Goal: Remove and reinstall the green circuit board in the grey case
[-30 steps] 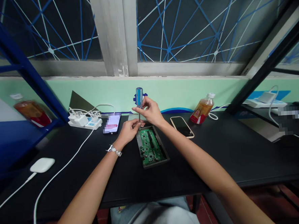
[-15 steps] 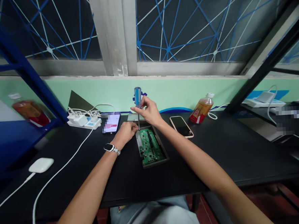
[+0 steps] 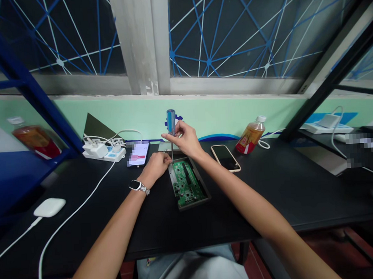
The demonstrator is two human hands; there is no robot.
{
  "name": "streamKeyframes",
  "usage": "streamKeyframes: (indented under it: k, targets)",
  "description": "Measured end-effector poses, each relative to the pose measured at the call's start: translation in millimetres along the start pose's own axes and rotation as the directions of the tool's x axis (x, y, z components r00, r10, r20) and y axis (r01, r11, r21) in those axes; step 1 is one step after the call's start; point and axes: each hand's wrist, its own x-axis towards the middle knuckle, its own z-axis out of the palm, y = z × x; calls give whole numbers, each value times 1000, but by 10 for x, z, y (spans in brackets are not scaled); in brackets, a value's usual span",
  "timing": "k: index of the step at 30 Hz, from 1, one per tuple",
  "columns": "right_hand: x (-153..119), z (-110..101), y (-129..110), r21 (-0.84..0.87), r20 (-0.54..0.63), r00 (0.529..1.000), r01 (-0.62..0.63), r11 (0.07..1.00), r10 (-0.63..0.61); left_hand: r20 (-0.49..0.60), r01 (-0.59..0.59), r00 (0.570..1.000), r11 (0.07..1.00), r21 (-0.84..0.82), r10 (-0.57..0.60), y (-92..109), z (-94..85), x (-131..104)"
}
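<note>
My right hand [image 3: 187, 140] is closed round the lower handle of a screwdriver [image 3: 171, 120] with a clear and blue grip. It stands upright, its shaft running down to the far left corner of a green circuit board [image 3: 187, 185]. The board sits in a shallow grey metal casing [image 3: 195, 204] that lies on the black desk. My left hand [image 3: 158, 165], fingers pinched together, is at that same corner beside the screwdriver's tip. Whatever is between those fingers is too small or hidden to make out.
Left of the casing are a lit phone [image 3: 139, 154], a power strip [image 3: 103, 153] with plugs, and a white case [image 3: 49, 207] on a cable. To the right lie a dark-screened phone [image 3: 225, 158] and a drink bottle [image 3: 250, 136]. Shelf frames flank the desk [image 3: 166, 229].
The view has shifted very slightly. Both hands and the screwdriver keep their places at the casing's corner, with no other clear movement.
</note>
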Motion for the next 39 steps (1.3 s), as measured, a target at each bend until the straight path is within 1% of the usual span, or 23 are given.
streamKeyframes:
  k: [2, 5, 7, 9, 11, 12, 13, 14, 16, 17, 19, 21, 23, 24, 26, 28, 30, 32, 35, 39]
  targets:
    - [5, -33, -4, -1, 9, 1000, -30, 1000, 30, -7, -9, 1000, 1000, 21, 9, -4, 8, -3]
    - [31, -120, -38, 62, -10, 999, -41, 997, 41, 0, -5, 1000, 997, 83, 5, 2, -1, -9]
    - [66, -209, -68, 126, -34, 998, -40, 991, 44, 31, 29, 999, 991, 132, -33, 19, -40, -15]
    - [113, -316, -87, 177, -69, 996, -39, 983, 52, 41, 89, 994, 973, 213, -100, 53, -103, -24]
    - [161, -424, -89, 219, -119, 992, -22, 975, 50, 1, 149, 988, 940, 308, -157, 114, -164, -35]
    - [181, -473, -83, 236, -142, 989, -15, 972, 50, -22, 154, 987, 927, 343, -156, 156, -181, -42]
    - [199, -516, -75, 252, -161, 986, -7, 968, 50, -39, 135, 991, 923, 360, -129, 206, -183, -50]
    - [212, -552, -65, 266, -177, 983, 0, 964, 49, -36, 76, 997, 930, 360, -67, 262, -167, -59]
    - [228, -603, -50, 292, -196, 979, 13, 956, 47, 28, -104, 995, 940, 324, 101, 383, -82, -80]
    - [231, -620, -47, 303, -198, 979, 17, 953, 45, 71, -187, 982, 941, 282, 174, 441, -21, -90]
    - [234, -644, -48, 321, -193, 980, 21, 947, 44, 163, -296, 949, 941, 163, 270, 541, 113, -107]
    - [236, -659, -56, 334, -191, 981, 22, 942, 44, 255, -348, 912, 936, 60, 323, 609, 219, -110]
    - [239, -666, -62, 341, -191, 981, 25, 940, 44, 304, -366, 890, 930, 35, 339, 645, 273, -99]
    - [241, -667, -62, 344, -190, 981, 26, 938, 42, 315, -369, 888, 928, 50, 336, 655, 280, -89]
    - [243, -663, -55, 348, -184, 982, 26, 937, 41, 313, -363, 897, 923, 125, 311, 666, 263, -67]
    - [244, -654, -45, 348, -174, 984, 20, 937, 44, 289, -328, 922, 916, 233, 256, 674, 218, -51]
    - [242, -646, -37, 344, -167, 985, 10, 939, 50, 260, -258, 950, 905, 338, 174, 677, 151, -44]
    - [237, -643, -34, 335, -163, 985, 1, 942, 57, 250, -166, 966, 896, 411, 64, 669, 67, -48]
    - [231, -642, -32, 328, -156, 986, -8, 944, 62, 244, -32, 965, 877, 479, -98, 628, -65, -71]
    - [233, -625, -7, 339, -121, 991, -16, 941, 60, 252, 57, 941, 839, 540, -226, 548, -180, -105]
